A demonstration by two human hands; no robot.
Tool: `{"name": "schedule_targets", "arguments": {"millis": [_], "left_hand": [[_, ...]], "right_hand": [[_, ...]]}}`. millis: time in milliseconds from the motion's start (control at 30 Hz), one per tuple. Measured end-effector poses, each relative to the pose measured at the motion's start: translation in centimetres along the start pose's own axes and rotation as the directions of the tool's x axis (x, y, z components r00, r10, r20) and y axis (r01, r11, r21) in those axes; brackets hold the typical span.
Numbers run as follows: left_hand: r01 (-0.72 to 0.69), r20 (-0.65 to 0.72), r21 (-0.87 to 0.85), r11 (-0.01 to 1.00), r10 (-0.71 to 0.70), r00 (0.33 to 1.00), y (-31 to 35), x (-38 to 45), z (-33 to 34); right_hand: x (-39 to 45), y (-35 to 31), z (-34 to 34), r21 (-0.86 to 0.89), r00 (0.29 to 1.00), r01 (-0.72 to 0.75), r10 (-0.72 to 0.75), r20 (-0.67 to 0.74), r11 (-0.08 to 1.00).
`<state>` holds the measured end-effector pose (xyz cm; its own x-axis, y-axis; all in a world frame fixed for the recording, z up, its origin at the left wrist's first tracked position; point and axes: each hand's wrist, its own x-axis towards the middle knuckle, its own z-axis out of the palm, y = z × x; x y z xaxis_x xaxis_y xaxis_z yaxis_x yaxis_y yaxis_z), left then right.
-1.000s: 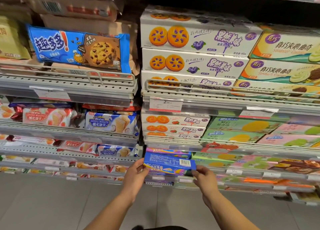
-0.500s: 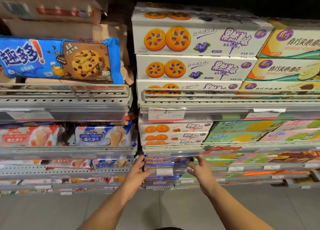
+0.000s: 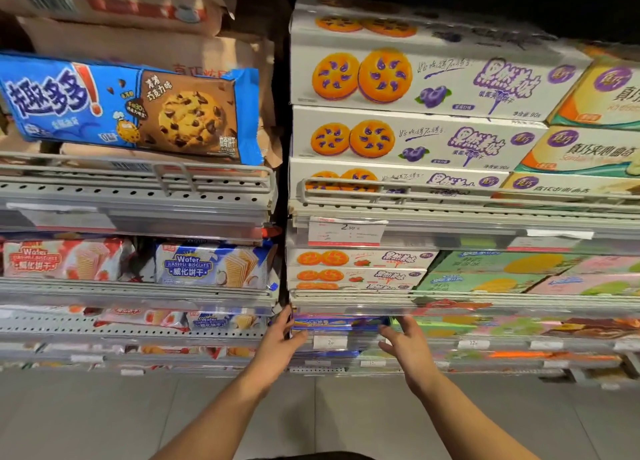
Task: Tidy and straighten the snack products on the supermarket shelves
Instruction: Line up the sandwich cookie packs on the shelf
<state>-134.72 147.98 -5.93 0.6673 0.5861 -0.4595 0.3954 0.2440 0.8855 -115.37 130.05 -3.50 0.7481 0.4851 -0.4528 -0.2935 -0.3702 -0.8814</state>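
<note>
Both hands reaching into a low shelf: left hand at the left end of a blue box, right hand at its right end, fingers loosely spread and touching the box ends, held apart with the box between. Lying flat in the shelf, that box, just above a price tag. Well above the hands, 3 stacked white cookie boxes; up and left, a blue cookie bag.

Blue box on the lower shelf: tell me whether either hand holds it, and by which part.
Both hands flank the blue box: left hand at its left end, right hand at its right end. Whether either grip closes on it cannot be told.
</note>
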Motion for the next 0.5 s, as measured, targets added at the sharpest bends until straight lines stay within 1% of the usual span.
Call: {"name": "schedule_targets", "arguments": {"millis": [200,367,433,500], "left_hand": [[0.02,-0.027,0.036,0.999,-0.019,0.999,0.4,-0.8,0.2],[0.041,-0.056,0.139,0.989,-0.033,0.998,2.1,-1.0,0.3],[0.059,-0.102,0.189,0.98,-0.041,0.994,2.0,-1.1,0.3],[0.07,-0.147,0.201,0.977,-0.041,0.988,1.7,-1.3,0.3]], "right_hand": [[-0.5,-0.2,-0.7,-0.004,0.998,0.015,-0.015,0.066,1.0],[-0.7,-1.1,-1.7,0.044,0.992,-0.039,0.034,0.118,0.998],[-0.6,-0.9,-2.3,0.067,0.989,-0.06,0.05,0.136,0.996],[-0.6,-0.4,-3.1,0.084,0.988,-0.071,0.058,0.143,0.994]]}}
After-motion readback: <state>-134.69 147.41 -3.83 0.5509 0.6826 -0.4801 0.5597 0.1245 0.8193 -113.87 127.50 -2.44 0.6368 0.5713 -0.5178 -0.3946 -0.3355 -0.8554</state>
